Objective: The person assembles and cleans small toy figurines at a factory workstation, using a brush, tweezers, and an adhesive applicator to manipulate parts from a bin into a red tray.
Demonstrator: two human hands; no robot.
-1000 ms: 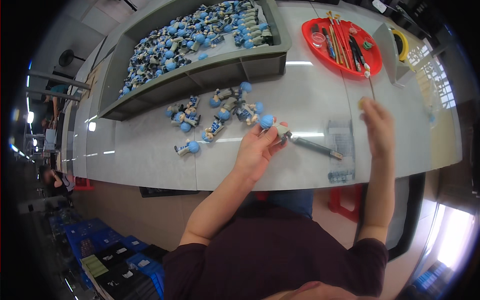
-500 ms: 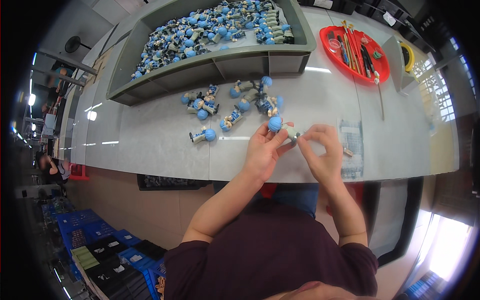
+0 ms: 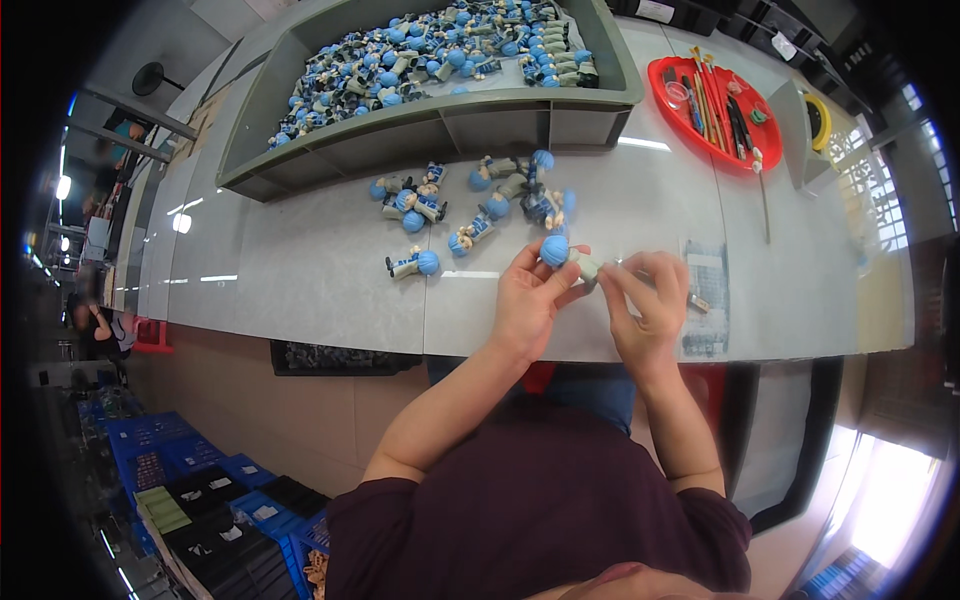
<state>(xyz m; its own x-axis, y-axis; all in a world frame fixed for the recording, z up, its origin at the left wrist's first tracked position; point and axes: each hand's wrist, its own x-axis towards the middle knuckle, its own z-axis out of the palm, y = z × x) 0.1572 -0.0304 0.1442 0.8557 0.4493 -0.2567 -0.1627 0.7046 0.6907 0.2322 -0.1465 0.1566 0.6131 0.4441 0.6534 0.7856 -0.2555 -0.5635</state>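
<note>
Before you: held figurine, one; grey crate, one; red tray, one; yellow roll, one; black fan, one.

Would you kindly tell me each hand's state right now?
Left hand: closed, holding a blue-headed figurine.
Right hand: partly curled; whether it holds anything cannot be told.

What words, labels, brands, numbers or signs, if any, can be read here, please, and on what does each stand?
None can be read.
White label on the black bin, upper right: too small.
White slip on the blue crate, lower left: too small.
Grey marked patch on the table, beside the right hand: too blurred.
Figurine in the left hand: no lettering visible.
</note>
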